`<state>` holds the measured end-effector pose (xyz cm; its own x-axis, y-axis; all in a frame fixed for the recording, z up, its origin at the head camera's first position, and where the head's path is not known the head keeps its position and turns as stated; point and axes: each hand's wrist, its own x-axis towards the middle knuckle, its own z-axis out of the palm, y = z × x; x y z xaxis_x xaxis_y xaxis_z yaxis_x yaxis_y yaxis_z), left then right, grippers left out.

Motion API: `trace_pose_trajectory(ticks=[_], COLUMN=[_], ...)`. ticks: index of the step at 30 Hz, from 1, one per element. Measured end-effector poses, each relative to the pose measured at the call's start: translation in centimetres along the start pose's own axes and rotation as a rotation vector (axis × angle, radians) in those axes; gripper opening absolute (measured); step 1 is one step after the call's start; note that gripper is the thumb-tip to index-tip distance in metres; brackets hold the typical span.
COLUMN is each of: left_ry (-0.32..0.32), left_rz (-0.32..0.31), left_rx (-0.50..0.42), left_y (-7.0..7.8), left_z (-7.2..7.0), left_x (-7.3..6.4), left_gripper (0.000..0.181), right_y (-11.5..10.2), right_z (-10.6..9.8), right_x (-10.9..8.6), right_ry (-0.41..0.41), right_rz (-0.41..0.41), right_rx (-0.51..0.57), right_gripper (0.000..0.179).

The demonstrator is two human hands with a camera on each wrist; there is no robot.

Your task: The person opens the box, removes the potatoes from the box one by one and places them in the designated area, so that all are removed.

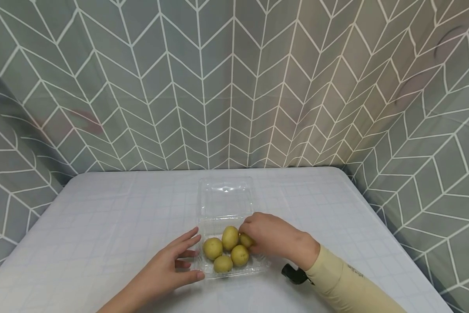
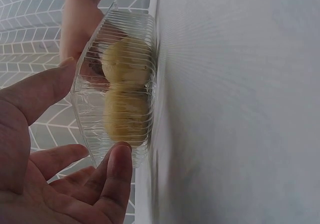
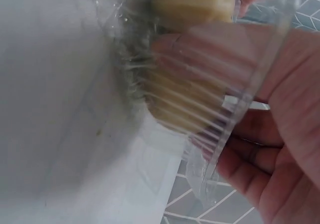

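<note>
A clear hinged plastic box lies open on the table with several yellow-green round fruits in its base. Its ribbed wall also shows in the left wrist view. My right hand reaches over the right side and holds one yellow-green fruit inside the box. In the right wrist view, thumb and fingers are around that fruit behind the clear wall. My left hand is spread at the left side, with fingertips right at the wall.
The transparent lid is folded back behind the base. A white cloth covers the table. Grey patterned curtains hang at the back and sides. A black device sits at the right wrist.
</note>
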<state>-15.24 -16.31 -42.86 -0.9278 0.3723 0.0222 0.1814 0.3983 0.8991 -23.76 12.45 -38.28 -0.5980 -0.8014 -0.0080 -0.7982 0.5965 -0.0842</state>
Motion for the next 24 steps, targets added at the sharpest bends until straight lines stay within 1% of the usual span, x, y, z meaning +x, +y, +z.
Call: trace_pose_trajectory(ticks=[2, 5, 9, 11, 17, 20, 24], left_ry=[0.001, 0.0, -0.005, -0.006, -0.003, -0.001, -0.002], left_rz=[0.002, 0.002, 0.002, 0.001, -0.004, -0.014, -0.018], left_rx=[0.001, 0.0, -0.009, -0.012, -0.009, -0.005, -0.007], left_y=[0.0, 0.0, 0.0, 0.0, 0.0, 0.1, 0.0], left_z=[0.0, 0.0, 0.0, 0.0, 0.1, 0.1, 0.1], left_x=[0.0, 0.0, 0.0, 0.0, 0.0, 0.0, 0.0], left_gripper=[0.085, 0.085, 0.084, 0.084, 0.084, 0.084, 0.084], right_y=[0.1, 0.3, 0.6, 0.8, 1.4, 1.7, 2.2], right_z=[0.0, 0.0, -0.1, -0.1, 0.1, 0.1, 0.4], right_x=[-0.1, -0.3, -0.8, -1.0, -1.5, -1.6, -1.8], right_ry=[0.007, 0.022, 0.057, 0.082, 0.158, 0.176, 0.195], right_rz=[-0.015, -0.023, -0.01, -0.013, -0.045, -0.046, -0.019], right_rx=[-0.005, 0.003, 0.056, 0.096, 0.252, 0.297, 0.335], right_gripper=[0.023, 0.031, 0.045, 0.049, 0.049, 0.049, 0.05])
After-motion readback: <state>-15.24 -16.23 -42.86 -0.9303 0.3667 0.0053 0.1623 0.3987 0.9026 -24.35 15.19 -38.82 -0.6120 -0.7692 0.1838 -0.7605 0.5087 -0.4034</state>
